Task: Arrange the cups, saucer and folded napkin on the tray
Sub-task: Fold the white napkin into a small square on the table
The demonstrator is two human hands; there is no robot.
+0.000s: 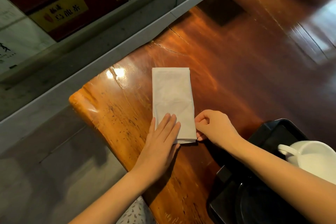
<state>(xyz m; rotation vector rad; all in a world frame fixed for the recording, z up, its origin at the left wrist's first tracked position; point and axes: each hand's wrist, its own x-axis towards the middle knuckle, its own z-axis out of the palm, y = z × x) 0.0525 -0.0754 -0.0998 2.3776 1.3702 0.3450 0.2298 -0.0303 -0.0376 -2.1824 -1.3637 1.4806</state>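
Note:
A white napkin (172,96), folded into a long rectangle, lies flat on the glossy wooden table (236,60). My left hand (161,142) rests flat on its near left corner, fingers together and pressing down. My right hand (214,127) pinches the napkin's near right edge between thumb and fingertips. At the lower right sits a black tray (272,132); on it stands a white cup (312,156) with its handle pointing left, partly hidden by my right forearm. A dark round saucer (254,203) lies on the tray's near part.
The table's left edge runs diagonally, with grey floor (45,169) beyond it. A grey ledge and red and yellow boxes (60,12) line the far left. A dark square inset (221,11) sits in the tabletop farther away.

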